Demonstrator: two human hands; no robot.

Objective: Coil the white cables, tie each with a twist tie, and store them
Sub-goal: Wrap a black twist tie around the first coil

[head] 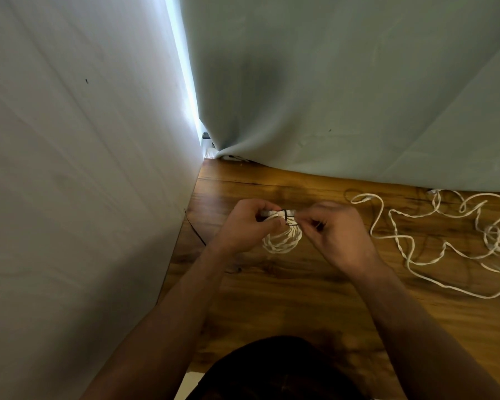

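Over the wooden counter (272, 298) the left hand (243, 223) clamps its grip on the coiled white cable (282, 236); the right hand (337, 229) pinches the dark twist tie (288, 217) circling it; loose white cables (445, 241) sprawl to the right.

Head camera looks steeply down, close over the wooden table (272, 298).

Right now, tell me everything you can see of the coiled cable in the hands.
The coiled cable is white, wound into a small round bundle of several loops, and looks like thin plastic-sheathed cord. It is held over the wooden table. A dark twist tie wraps its gathered top. The left hand pinches that top from one side; the right hand holds the tie's end on the other. Whether the loops rest on the table cannot be told.
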